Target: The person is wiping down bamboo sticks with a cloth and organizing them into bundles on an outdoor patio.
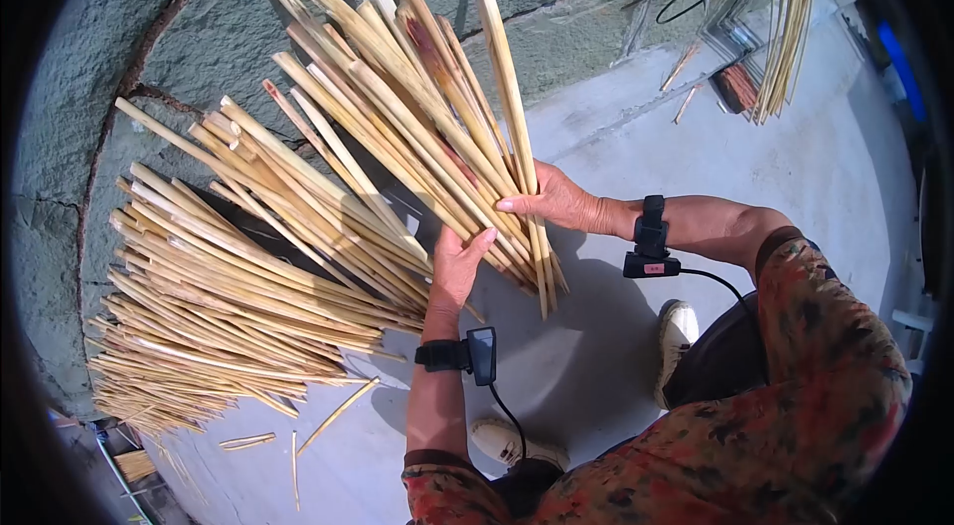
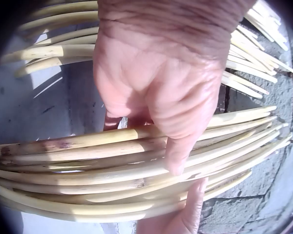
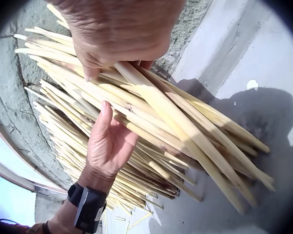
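Both hands hold one loose bundle of peeled, pale yellow sticks (image 1: pixel 417 108) near its lower end, its upper ends fanning out toward the stone wall. On the near side, the left hand (image 1: pixel 458 272) grips the bundle with its thumb laid across the top sticks; its other fingers pass beneath. Farther along the right side, the right hand (image 1: pixel 561 199) grips the same bundle, its thumb on top and pointing at the left thumb. One thick stick (image 3: pixel 185 131) crosses slantwise over the others under the right hand. A few sticks in the bundle carry reddish-brown stains.
A large pile of similar sticks (image 1: pixel 229 277) leans against the stone wall (image 1: pixel 199 28) at the left. Several loose sticks (image 1: pixel 338 416) lie on the concrete floor. Another bundle of thin sticks (image 1: pixel 790 28) stands at the upper right, beside a brick (image 1: pixel 737 88). The person's shoes (image 1: pixel 678 336) are close below.
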Demonstrator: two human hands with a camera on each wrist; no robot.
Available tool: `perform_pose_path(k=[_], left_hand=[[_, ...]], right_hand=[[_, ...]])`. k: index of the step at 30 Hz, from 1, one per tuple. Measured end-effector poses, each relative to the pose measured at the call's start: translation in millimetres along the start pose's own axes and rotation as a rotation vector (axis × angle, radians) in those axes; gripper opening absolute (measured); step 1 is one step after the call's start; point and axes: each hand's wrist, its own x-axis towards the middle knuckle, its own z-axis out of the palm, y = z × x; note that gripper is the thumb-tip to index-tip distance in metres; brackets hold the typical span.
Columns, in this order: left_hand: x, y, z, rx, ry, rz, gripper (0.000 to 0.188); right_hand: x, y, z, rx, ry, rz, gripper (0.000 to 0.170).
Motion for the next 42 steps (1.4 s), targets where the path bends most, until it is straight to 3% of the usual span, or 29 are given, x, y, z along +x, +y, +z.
perform_pose_path(k=[8,12,16,18,24,25,32,34,36,42], left_hand=[[9.5,9.5,-6.0,-0.213,0.178,0.119,0.039],[9.5,20.4,4.7,-0.255,0.216,0.272,0.037],[17.7,39.2,6.1,-0.287,0.201,0.305,0.04],[19.0,44.7,6.4,-0.102,0.182,0.27,0.044],[16.1,48.6,14.8,0.026,0.227,0.261,0.036],[19.8,54.4,14.2,0.07,0.251,0.309,0.034],[22.1,74.6,6.6,0.02,0.202,0.351,0.031],[21.0,71.2,2.7,0.169,0.231,0.33,0.03],[17.7,64.0,-1.2,0.119,0.219,0.325,0.031],[21.6,76.8,-2.7,0.166,0.247,0.321,0.031]], right_hand=[[9.1,-2.1,2.3,0.045,0.004,-0.063,0.049],[13.3,-9.0,3.4,-0.003,0.013,-0.1,0.048],[12.3,-15.8,7.6,-0.038,0.005,-0.111,0.049],[9.6,-19.4,9.0,-0.132,-0.022,-0.171,0.051],[13.6,-17.9,14.2,-0.049,-0.021,-0.097,0.053],[15.0,-17.9,17.2,-0.034,-0.013,-0.232,0.05],[29.4,-20.9,24.7,-0.143,0.066,-0.341,0.046],[30.2,-25.8,20.9,-0.116,0.049,-0.27,0.045],[27.6,-23.4,18.2,-0.14,0.018,-0.167,0.043],[35.0,-30.5,19.2,-0.201,0.068,-0.238,0.041]])
